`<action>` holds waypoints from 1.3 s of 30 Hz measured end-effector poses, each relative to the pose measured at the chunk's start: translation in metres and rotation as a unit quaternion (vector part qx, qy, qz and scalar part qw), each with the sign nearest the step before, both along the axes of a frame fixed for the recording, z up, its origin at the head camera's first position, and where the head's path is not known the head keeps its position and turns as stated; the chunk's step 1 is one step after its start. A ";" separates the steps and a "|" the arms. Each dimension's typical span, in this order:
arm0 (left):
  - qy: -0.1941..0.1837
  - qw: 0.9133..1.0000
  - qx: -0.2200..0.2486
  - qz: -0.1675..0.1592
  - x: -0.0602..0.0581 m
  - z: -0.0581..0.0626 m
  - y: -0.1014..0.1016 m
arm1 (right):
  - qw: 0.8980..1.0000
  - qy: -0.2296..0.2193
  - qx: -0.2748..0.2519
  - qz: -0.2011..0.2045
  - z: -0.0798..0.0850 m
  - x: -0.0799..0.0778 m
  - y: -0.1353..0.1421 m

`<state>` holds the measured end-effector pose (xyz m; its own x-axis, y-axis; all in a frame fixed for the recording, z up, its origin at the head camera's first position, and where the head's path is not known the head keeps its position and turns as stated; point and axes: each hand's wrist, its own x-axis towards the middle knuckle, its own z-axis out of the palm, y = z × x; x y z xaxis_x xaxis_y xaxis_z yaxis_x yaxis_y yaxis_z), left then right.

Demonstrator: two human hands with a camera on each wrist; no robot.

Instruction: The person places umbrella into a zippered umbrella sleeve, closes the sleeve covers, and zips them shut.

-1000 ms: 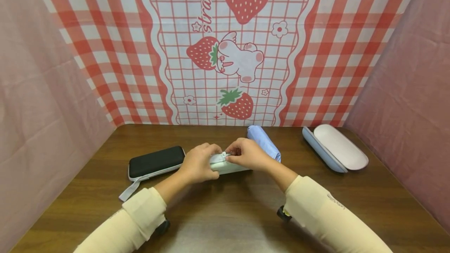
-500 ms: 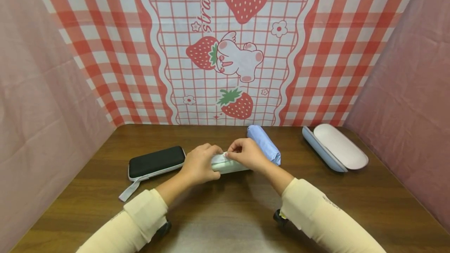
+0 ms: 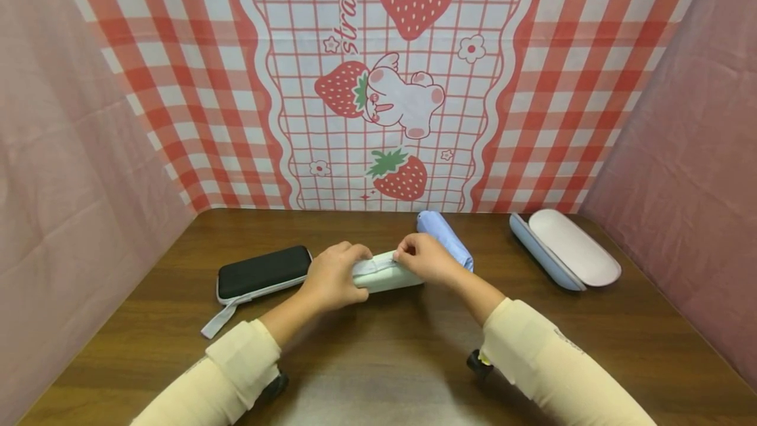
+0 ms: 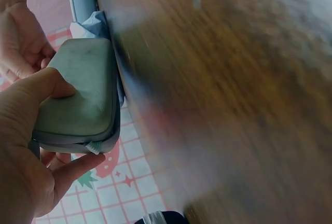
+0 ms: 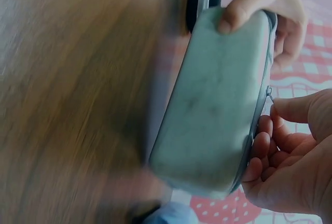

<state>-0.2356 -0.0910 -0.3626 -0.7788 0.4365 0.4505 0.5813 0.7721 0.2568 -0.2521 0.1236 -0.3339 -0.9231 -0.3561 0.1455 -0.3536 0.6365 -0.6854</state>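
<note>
A pale green hard zip case (image 3: 387, 278) stands on its long side in the middle of the table, its zipper edge upward. My left hand (image 3: 337, 275) grips its left end; in the left wrist view the thumb (image 4: 62, 86) presses the flat face and the fingers are at the zipper side. With thumb and fingertips, my right hand (image 3: 428, 260) pinches the small zipper pull (image 5: 270, 93), seen in the right wrist view partway along the zipper. Its other fingers curl against the case's edge. The fingers of my left hand hide part of the zipper.
Left of the case lies a black zip case (image 3: 263, 273) with a grey strap (image 3: 219, 321). A rolled blue fabric bundle (image 3: 445, 240) lies just behind my right hand. An open blue glasses case (image 3: 547, 252) with a pale lining sits at the right.
My right hand has moved right along the top of the green case, away from my left hand, uncovering more of the zipper edge. My left hand stays in place.
</note>
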 end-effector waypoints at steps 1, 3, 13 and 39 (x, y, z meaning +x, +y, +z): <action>-0.003 1.000 0.002 0.000 0.000 0.000 -0.001 | 1.000 0.001 0.003 -0.007 0.000 0.000 0.002; -0.005 1.000 0.006 0.000 0.001 0.001 -0.002 | 1.000 0.003 0.009 -0.018 0.000 0.000 0.005; 0.000 1.000 0.016 -0.007 0.000 -0.002 -0.007 | 0.999 0.012 0.023 -0.040 0.000 -0.001 0.015; -0.187 0.973 0.120 -0.060 -0.007 -0.011 -0.024 | 0.992 -0.080 -0.078 -0.066 -0.007 -0.013 0.051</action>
